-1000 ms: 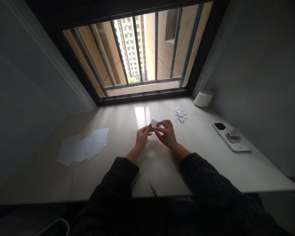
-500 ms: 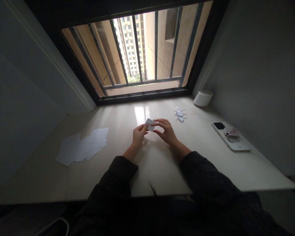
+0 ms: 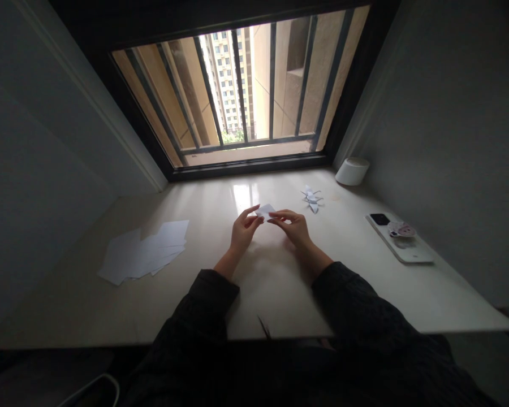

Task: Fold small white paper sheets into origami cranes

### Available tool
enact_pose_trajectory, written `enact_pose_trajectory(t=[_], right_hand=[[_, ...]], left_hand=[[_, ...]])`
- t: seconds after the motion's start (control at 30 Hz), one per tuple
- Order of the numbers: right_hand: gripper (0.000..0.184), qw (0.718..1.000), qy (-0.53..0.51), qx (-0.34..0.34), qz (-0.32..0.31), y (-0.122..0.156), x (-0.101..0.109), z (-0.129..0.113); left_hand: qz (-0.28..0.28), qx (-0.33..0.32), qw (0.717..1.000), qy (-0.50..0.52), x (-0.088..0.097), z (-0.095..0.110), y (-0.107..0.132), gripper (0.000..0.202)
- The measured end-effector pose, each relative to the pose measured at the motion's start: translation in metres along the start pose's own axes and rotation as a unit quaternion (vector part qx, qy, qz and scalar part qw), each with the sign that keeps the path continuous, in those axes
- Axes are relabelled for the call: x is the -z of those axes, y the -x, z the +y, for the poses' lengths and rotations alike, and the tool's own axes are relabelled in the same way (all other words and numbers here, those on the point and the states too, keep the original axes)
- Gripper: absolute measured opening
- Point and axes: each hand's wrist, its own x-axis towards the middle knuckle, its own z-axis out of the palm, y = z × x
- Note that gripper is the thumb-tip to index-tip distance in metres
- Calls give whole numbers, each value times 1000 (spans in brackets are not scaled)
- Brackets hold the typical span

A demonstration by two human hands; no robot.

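Both hands have shifted slightly: left hand [image 3: 244, 229] and right hand [image 3: 294, 226] now pinch the small paper [image 3: 265, 211] by their fingertips at frame centre, partly folded. One folded figure [image 3: 311, 198] lies finished upper right; flat sheets [image 3: 146, 251] remain at left.

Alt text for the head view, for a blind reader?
The left hand and right hand pinch a small white paper over a pale table below a barred window. White sheets lie left; a paper figure and phone right.
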Motion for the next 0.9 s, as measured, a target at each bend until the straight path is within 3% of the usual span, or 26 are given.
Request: enact_pose_trajectory(t=[0.2, 0.6, 0.9], right_hand=[[26, 999, -34, -29, 20, 2, -3, -7], [28, 998, -36, -57, 2, 2, -2, -10], [26, 990, -107, -93, -2, 2, -4, -10]], left_hand=[[-15, -27, 999, 44, -2, -6, -2, 42], [61, -90, 992, -72, 1, -1, 3, 21], [98, 25, 994, 38, -6, -3, 1, 23]])
